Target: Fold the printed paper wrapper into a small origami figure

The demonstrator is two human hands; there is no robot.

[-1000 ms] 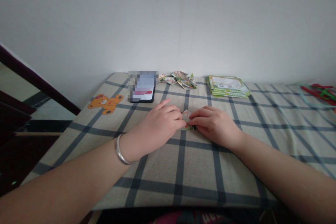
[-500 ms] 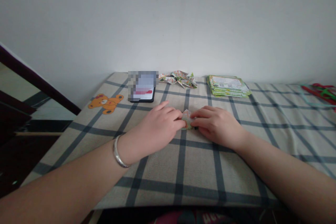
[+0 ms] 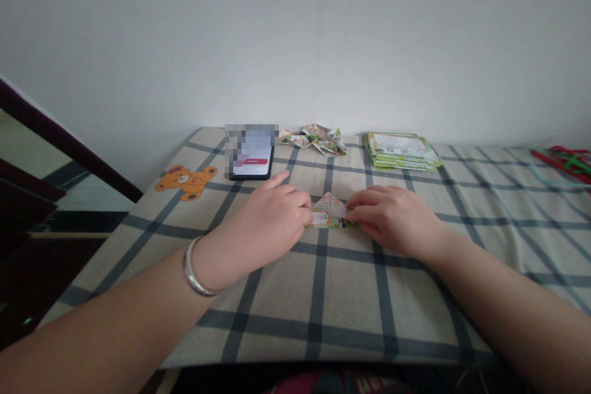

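Note:
A small sheet of printed paper (image 3: 329, 215), green and white, lies on the checked cloth between my hands, folded to a peak on its far side with a flat strip along the near side. My left hand (image 3: 279, 215), a silver bangle at its wrist, has its fingers closed on the paper's left end. At the right end, the fingers of my right hand (image 3: 392, 215) pinch the paper. My fingers hide both ends of it.
Behind my left hand lies a phone (image 3: 253, 160), its screen lit. Several folded paper pieces (image 3: 316, 138) rest by the wall, with a stack of printed sheets (image 3: 401, 151) to their right. Red and green strips (image 3: 566, 163) lie far right. An orange bear figure (image 3: 184, 181) is near the left edge.
My hands have moved apart along the paper, the left one leftward and the right one slightly rightward. More of the folded peak and strip now shows between them.

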